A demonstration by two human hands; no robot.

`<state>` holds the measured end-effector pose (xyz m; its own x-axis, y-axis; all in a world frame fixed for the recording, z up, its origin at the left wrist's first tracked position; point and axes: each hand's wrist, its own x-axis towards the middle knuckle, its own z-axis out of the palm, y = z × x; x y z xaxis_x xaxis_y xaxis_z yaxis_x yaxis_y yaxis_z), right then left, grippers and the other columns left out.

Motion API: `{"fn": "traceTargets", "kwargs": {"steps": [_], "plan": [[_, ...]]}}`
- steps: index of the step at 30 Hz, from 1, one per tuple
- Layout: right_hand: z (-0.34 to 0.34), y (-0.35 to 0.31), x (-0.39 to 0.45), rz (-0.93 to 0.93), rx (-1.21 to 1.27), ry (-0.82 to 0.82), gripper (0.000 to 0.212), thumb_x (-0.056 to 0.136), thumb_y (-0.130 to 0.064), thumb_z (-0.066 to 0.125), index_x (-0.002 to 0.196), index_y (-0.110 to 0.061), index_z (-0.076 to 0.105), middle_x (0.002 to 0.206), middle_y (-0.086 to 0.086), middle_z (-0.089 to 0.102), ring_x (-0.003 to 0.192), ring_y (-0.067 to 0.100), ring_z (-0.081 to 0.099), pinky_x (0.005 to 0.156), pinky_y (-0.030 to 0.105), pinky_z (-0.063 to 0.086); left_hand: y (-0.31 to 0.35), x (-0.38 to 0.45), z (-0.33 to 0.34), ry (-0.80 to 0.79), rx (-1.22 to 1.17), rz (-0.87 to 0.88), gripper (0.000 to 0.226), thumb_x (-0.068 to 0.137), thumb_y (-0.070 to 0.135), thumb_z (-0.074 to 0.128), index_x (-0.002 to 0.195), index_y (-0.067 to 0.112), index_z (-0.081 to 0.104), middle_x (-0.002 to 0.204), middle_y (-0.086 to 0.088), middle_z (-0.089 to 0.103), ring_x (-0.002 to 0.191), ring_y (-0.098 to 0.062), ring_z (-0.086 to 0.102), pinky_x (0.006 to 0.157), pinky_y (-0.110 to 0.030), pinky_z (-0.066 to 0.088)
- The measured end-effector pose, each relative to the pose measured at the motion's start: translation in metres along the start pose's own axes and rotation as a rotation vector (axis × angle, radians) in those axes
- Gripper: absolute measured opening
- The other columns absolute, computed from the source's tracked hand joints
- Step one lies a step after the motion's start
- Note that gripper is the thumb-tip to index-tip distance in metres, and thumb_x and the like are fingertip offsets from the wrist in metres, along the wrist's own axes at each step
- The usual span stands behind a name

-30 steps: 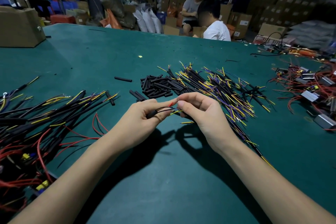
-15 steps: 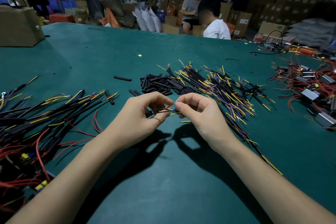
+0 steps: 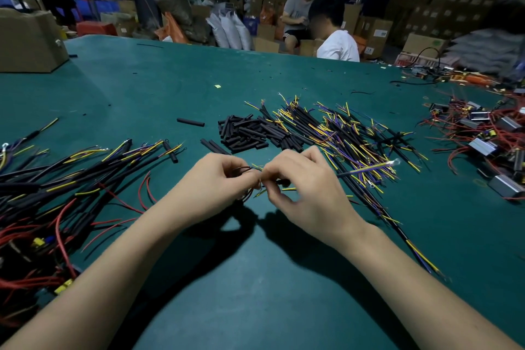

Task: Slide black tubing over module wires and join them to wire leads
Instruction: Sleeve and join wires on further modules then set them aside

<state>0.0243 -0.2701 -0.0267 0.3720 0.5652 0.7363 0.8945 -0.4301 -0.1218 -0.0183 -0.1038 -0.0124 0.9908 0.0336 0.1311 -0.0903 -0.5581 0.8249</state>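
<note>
Over the green table (image 3: 255,278), my left hand (image 3: 216,187) pinches thin red and black module wires (image 3: 244,169) at its fingertips. My right hand (image 3: 301,187) pinches a wire lead (image 3: 366,170) with yellow and purple cores that sticks out to the right, its black sheath near my fingers. The two hands touch at the fingertips, and the joint between the wires is hidden by my fingers. A pile of short black tubing pieces (image 3: 247,133) lies just beyond my hands. Right of it is a heap of loose wire leads (image 3: 341,133).
Assembled harnesses with red wires (image 3: 56,193) cover the table's left side. Metal modules with red wires (image 3: 488,139) lie at the right. A cardboard box (image 3: 28,40) stands far left. Two people (image 3: 335,37) sit beyond the far edge among stacked cartons.
My hands have closed together until the fingertips meet. The lead in my right hand now points out to the right, raised off the pile.
</note>
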Motion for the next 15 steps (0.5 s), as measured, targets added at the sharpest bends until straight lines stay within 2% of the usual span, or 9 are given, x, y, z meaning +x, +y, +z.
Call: {"fn": "traceTargets", "kwargs": {"steps": [2, 4, 7, 9, 11, 13, 15], "plan": [[0.0028, 0.0015, -0.0016, -0.148, -0.146, 0.031, 0.010, 0.086, -0.006, 0.060, 0.080, -0.009, 0.068, 0.076, -0.001, 0.065, 0.070, 0.019, 0.060, 0.064, 0.036, 0.039, 0.0015, -0.0010, -0.0034, -0.099, -0.044, -0.133, 0.033, 0.083, 0.042, 0.061, 0.058, 0.019, 0.063, 0.052, 0.007, 0.052, 0.042, -0.005, 0.032, 0.040, -0.013, 0.025], [0.0044, 0.0011, -0.0034, -0.101, -0.098, 0.008, 0.009, 0.086, -0.007, 0.060, 0.082, -0.009, 0.067, 0.077, -0.002, 0.065, 0.070, 0.018, 0.060, 0.065, 0.037, 0.040, 0.0018, -0.0020, -0.0042, -0.110, -0.080, -0.150, 0.033, 0.086, 0.039, 0.062, 0.058, 0.021, 0.063, 0.051, 0.007, 0.052, 0.040, -0.004, 0.033, 0.038, -0.012, 0.026], [0.0023, 0.0035, -0.0045, 0.162, 0.151, -0.062, 0.003, 0.084, -0.009, 0.063, 0.083, -0.012, 0.064, 0.076, -0.008, 0.060, 0.068, 0.009, 0.053, 0.071, 0.035, 0.042, 0.0004, -0.0016, 0.0002, -0.002, -0.124, 0.035, 0.013, 0.089, 0.023, 0.064, 0.078, 0.016, 0.067, 0.061, 0.003, 0.060, 0.054, -0.007, 0.048, 0.055, -0.017, 0.039], [0.0011, 0.0050, -0.0030, 0.317, 0.330, -0.058, 0.008, 0.083, -0.007, 0.063, 0.080, -0.014, 0.063, 0.072, -0.013, 0.057, 0.065, 0.005, 0.051, 0.068, 0.021, 0.042, -0.0007, -0.0018, 0.0023, 0.065, -0.021, 0.149, 0.005, 0.087, 0.017, 0.065, 0.085, 0.015, 0.068, 0.069, 0.003, 0.066, 0.063, -0.010, 0.055, 0.065, -0.022, 0.044], [0.0013, 0.0042, -0.0012, 0.427, 0.448, -0.070, 0.014, 0.084, -0.002, 0.064, 0.079, -0.016, 0.063, 0.068, -0.013, 0.057, 0.063, 0.003, 0.051, 0.064, 0.016, 0.041, -0.0013, -0.0036, 0.0037, 0.107, 0.088, 0.242, 0.004, 0.085, 0.015, 0.067, 0.086, 0.017, 0.070, 0.072, 0.008, 0.066, 0.067, -0.004, 0.056, 0.063, -0.013, 0.041], [0.0028, 0.0030, -0.0016, 0.485, 0.510, -0.094, 0.014, 0.084, -0.001, 0.064, 0.080, -0.015, 0.064, 0.070, -0.008, 0.062, 0.063, 0.005, 0.053, 0.065, 0.020, 0.045, -0.0026, -0.0044, 0.0035, 0.127, 0.136, 0.296, 0.006, 0.082, 0.017, 0.071, 0.087, 0.018, 0.071, 0.076, 0.011, 0.065, 0.070, -0.003, 0.056, 0.063, -0.008, 0.037], [0.0037, 0.0031, -0.0021, 0.501, 0.518, -0.108, 0.012, 0.085, -0.002, 0.064, 0.081, -0.013, 0.064, 0.073, -0.001, 0.066, 0.066, 0.013, 0.057, 0.068, 0.027, 0.048, -0.0051, -0.0036, 0.0028, 0.136, 0.170, 0.336, 0.007, 0.080, 0.017, 0.072, 0.087, 0.017, 0.072, 0.079, 0.008, 0.064, 0.071, -0.004, 0.057, 0.064, -0.010, 0.039]]}}
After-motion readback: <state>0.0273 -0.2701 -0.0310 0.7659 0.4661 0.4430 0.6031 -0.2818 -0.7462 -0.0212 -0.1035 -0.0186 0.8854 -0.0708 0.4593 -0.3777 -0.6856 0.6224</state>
